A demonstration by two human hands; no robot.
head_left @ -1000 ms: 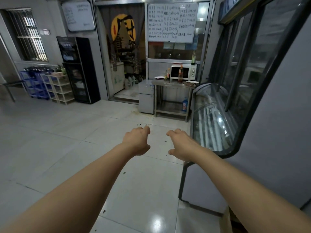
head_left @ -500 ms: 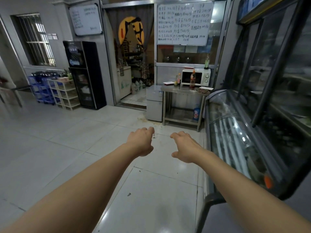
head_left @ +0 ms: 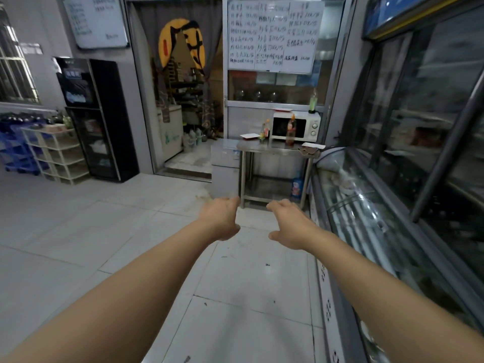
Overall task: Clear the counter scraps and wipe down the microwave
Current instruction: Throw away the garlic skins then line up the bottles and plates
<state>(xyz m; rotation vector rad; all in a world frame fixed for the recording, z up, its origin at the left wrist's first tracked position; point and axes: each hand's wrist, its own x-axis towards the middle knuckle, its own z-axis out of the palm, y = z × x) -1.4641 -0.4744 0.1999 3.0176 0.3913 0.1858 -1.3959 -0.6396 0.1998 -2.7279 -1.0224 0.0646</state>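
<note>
A white microwave (head_left: 310, 126) stands on a steel counter table (head_left: 272, 148) against the far wall. A red sauce bottle (head_left: 290, 130) stands in front of its door, and smaller bottles (head_left: 263, 132) beside it on the left. A white tray (head_left: 248, 136) lies at the counter's left end; another tray (head_left: 313, 145) and a brownish cloth (head_left: 309, 152) lie at the right end. My left hand (head_left: 221, 218) and my right hand (head_left: 289, 226) are stretched out ahead over the floor, fingers loosely curled, holding nothing, well short of the counter.
A glass display case (head_left: 372, 221) runs along my right, with tall glass-door fridges (head_left: 432, 121) behind it. A small grey cabinet (head_left: 225, 166) adjoins the counter's left. A black cabinet (head_left: 97, 119), cream shelves (head_left: 57, 153) and blue crates (head_left: 15, 150) line the left wall. White tiled floor (head_left: 104, 231) lies ahead.
The view has advanced toward the counter; the microwave and table look larger and nearer. Both hands keep the same outstretched pose, holding nothing.
</note>
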